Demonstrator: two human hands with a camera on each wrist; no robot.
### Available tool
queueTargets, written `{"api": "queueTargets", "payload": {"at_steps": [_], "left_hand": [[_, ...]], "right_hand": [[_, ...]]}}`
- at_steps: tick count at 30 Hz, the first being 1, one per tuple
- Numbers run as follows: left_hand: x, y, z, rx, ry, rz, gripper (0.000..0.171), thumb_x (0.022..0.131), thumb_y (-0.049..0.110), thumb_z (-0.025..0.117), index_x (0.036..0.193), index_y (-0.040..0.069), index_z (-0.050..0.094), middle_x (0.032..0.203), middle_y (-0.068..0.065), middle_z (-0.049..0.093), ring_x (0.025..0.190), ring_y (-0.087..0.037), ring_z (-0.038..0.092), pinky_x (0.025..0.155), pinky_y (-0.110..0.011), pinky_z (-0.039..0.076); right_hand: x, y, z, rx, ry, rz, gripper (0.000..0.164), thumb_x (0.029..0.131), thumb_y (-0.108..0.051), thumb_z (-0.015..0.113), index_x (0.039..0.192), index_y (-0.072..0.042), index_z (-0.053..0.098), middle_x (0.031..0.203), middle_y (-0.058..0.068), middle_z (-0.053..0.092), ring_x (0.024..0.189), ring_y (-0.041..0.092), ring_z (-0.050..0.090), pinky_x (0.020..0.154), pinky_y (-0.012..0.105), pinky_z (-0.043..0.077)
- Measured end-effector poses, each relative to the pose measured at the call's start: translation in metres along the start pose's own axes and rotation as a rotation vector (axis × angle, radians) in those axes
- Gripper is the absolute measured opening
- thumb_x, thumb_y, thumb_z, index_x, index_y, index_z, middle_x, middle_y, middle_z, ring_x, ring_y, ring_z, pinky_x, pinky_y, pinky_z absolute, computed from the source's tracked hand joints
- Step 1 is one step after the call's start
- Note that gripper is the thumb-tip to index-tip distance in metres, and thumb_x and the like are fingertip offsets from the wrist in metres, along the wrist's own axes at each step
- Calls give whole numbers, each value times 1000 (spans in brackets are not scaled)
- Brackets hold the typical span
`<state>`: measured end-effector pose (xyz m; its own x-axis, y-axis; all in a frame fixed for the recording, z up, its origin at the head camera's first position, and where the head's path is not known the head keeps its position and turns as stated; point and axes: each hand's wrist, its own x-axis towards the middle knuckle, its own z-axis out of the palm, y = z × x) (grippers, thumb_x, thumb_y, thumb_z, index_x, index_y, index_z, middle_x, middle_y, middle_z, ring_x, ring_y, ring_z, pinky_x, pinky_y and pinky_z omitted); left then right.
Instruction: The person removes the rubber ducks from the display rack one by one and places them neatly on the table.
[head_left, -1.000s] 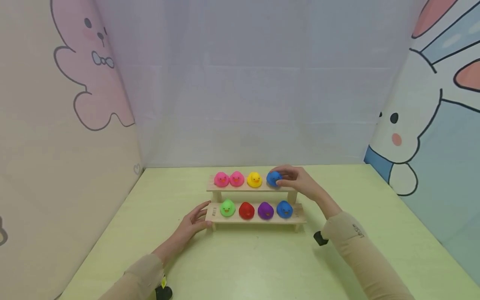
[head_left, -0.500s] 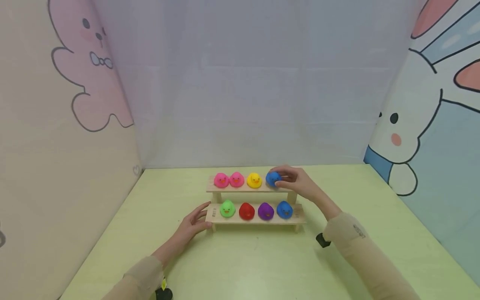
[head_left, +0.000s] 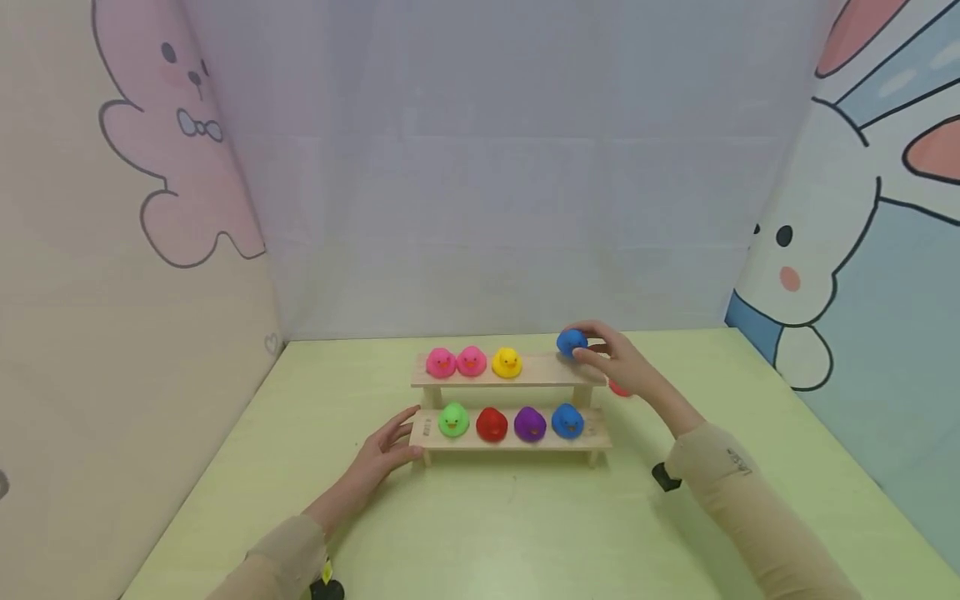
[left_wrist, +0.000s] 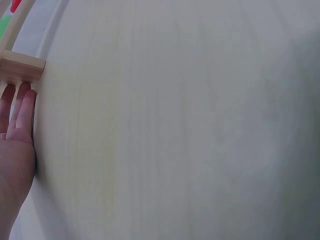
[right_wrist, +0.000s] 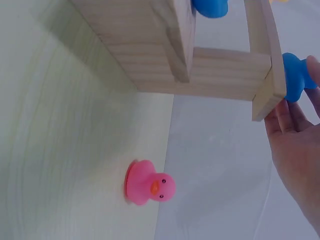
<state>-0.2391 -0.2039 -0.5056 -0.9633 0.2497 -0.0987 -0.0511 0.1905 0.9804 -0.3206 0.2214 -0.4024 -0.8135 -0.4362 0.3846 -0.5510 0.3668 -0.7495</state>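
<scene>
A two-tier wooden stand (head_left: 585,372) bears small rubber ducks. My right hand (head_left: 618,360) pinches a blue rubber duck (head_left: 572,342) between thumb and fingers at the right end of the upper shelf. In the right wrist view this blue duck (right_wrist: 296,75) shows beside the shelf's end. My left hand (head_left: 381,447) is at the left end of the lower shelf. In the left wrist view its straight fingers (left_wrist: 25,110) reach up to the stand's wooden end (left_wrist: 22,65).
Two pink ducks (head_left: 471,362) and a yellow duck (head_left: 507,362) share the upper shelf. Below sit green (head_left: 453,420), red (head_left: 492,425), purple (head_left: 530,424) and blue (head_left: 567,422) ducks. Another pink duck (right_wrist: 145,183) stands on the table right of the stand. Fabric walls surround the table.
My right hand has shifted the blue duck rightward and slightly up along the upper shelf, widening the gap from the yellow duck. The left hand has stayed in place.
</scene>
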Motion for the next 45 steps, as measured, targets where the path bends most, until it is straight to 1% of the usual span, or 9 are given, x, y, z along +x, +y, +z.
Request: {"api": "queueTargets", "payload": {"at_steps": [5,15,27,32,34,37,41,43,45], "left_hand": [[0,0,0,-2,3,-8,68,94,23,67,153,29,34,150,-16,47,127,-27,59,112,-47,44],[0,0,0,-13,-5,0,68,94,22,67,153,29,35,151,-17,46,129,-29,57,112,-47,45],[0,2,-1,-15,-3,-9,69,93,23,67,153,28,34,151,-17,45,130,-31,56,114,-50,43],[0,2,0,-21,-8,-12,68,93,22,67,153,30,35,151,-17,46,130,-30,56,115,-49,42],[0,2,0,-24,-5,-11,68,93,21,67,152,30,35,151,-16,46,130,-30,56,115,-49,41],[-1,2,0,-21,-5,-6,67,94,21,67,152,30,35,151,-16,46,130,-30,56,115,-50,41],[-1,1,0,-17,-11,-8,67,94,22,67,153,30,35,151,-16,46,130,-30,56,115,-50,41],[-1,1,0,-16,-12,-8,67,94,22,67,152,31,34,151,-16,46,130,-30,56,115,-50,41],[-1,1,0,-16,-10,-3,68,94,23,67,153,30,34,151,-16,46,130,-31,56,115,-50,41]], "right_hand": [[-8,15,-17,-9,64,21,39,99,-8,56,137,1,49,132,23,55,117,10,53,95,5,44],[-31,46,-43,-6,141,52,41,100,-4,53,138,8,44,133,32,50,110,-11,48,91,-2,41],[-62,77,-64,-110,129,204,43,101,-9,54,137,10,43,134,34,51,107,-12,43,86,-1,39],[-73,88,-67,-145,132,212,42,100,-7,55,136,11,46,134,35,51,108,-15,40,88,2,40],[-76,93,-69,-145,127,224,42,100,-8,55,136,11,46,135,35,51,110,-10,44,89,4,41],[-82,98,-71,-141,103,273,43,100,-11,55,137,9,46,136,34,51,120,13,53,94,12,44],[-86,104,-72,-113,63,345,45,101,-12,53,138,12,42,139,37,46,130,50,42,109,48,41],[-87,107,-72,-95,49,373,46,101,-12,53,139,13,40,140,38,43,132,54,37,110,65,33],[-88,108,-72,-80,34,397,47,102,-13,52,140,12,39,142,38,42,134,55,34,111,70,27]]}}
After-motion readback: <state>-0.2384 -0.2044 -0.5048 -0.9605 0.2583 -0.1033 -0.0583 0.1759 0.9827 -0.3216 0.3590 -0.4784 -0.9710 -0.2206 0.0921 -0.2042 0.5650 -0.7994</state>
